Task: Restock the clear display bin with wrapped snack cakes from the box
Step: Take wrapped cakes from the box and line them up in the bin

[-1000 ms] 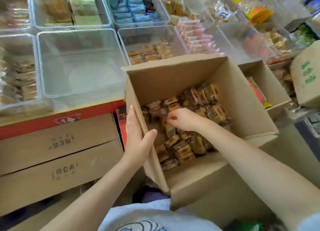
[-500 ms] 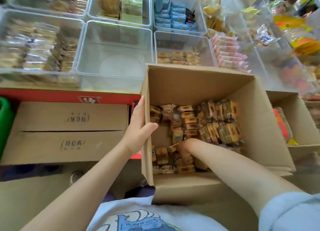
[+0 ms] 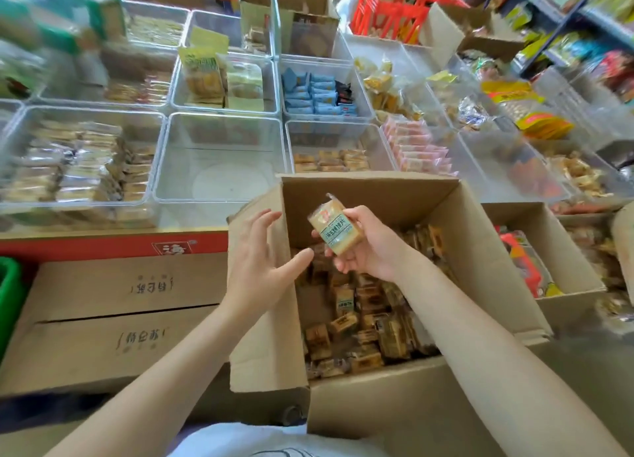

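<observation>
While the left hand (image 3: 255,261) hovers with its fingers spread and holding nothing, just beside the box's (image 3: 480,250) raised left flap, the flap could sag inward, since no finger pins it. Beyond that flap, at the near edge of the display shelf, the empty clear bin (image 3: 219,161) stands ready, yet the half-stocked bin (image 3: 329,154) just to its right holds similar brown cakes, so a cake could land in the wrong one. Further right, above the box's open middle, the right hand (image 3: 363,247) grasps one wrapped snack cake (image 3: 338,228) between thumb and fingers; its slick wrapper could slip during the reach, dropping it back among the loose cakes (image 3: 363,322).
</observation>
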The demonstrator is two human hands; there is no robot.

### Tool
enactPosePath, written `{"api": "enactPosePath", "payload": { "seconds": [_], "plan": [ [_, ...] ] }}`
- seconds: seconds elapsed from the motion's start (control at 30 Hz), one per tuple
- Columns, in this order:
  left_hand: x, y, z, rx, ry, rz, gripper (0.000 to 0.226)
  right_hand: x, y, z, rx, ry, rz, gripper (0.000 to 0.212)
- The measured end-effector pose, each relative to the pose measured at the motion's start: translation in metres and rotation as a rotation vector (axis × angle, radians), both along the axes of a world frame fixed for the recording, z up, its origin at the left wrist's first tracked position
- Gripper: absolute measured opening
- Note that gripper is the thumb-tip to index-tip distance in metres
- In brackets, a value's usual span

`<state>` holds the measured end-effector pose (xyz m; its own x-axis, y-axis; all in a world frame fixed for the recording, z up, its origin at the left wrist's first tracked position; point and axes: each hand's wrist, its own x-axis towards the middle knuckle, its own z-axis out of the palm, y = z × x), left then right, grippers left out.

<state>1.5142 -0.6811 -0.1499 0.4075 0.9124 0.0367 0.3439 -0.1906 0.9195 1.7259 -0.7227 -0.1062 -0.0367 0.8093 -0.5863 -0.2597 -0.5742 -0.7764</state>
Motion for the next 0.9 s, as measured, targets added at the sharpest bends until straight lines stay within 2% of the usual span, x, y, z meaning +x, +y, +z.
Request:
{"api": "enactPosePath", "payload": {
  "seconds": [0.13, 0.23, 0.3, 0.37, 0.43, 0.53, 0.63, 0.73, 0.9],
  "plan": [
    [0.002, 0.011, 0.022, 0.236, 0.060, -0.165, 0.103, -0.036, 0.003, 0.018, 0.141, 0.115, 0.018, 0.056],
    [-0.014, 0.024, 0.026, 0.246, 0.009, -0.106, 0.094, -0.070, 0.018, 0.028, 0.192, 0.073, 0.053, 0.055],
    [-0.037, 0.038, 0.025, 0.250, 0.026, -0.035, 0.087, -0.093, 0.033, 0.028, 0.165, -0.087, 0.072, 0.054],
    [-0.064, 0.056, 0.021, 0.285, 0.072, 0.025, 0.086, -0.117, 0.053, 0.028, 0.172, -0.336, 0.121, 0.051],
    [-0.095, 0.077, 0.018, 0.314, 0.106, 0.044, 0.085, -0.146, 0.075, 0.029, 0.222, -0.544, 0.172, 0.036],
    [-0.150, 0.120, 0.008, 0.324, 0.174, 0.018, 0.095, -0.196, 0.115, 0.027, 0.290, -0.619, 0.143, 0.014],
    [-0.215, 0.175, -0.021, 0.240, 0.380, 0.051, 0.102, -0.239, 0.163, 0.008, 0.305, -0.780, 0.174, 0.026],
    [-0.276, 0.224, -0.053, 0.117, 0.644, 0.072, 0.089, -0.265, 0.217, -0.026, 0.312, -1.012, 0.233, 0.033],
    [-0.327, 0.272, -0.102, 0.173, 0.952, -0.134, 0.085, -0.300, 0.296, -0.068, 0.352, -1.355, 0.254, 0.036]
  ]
}}
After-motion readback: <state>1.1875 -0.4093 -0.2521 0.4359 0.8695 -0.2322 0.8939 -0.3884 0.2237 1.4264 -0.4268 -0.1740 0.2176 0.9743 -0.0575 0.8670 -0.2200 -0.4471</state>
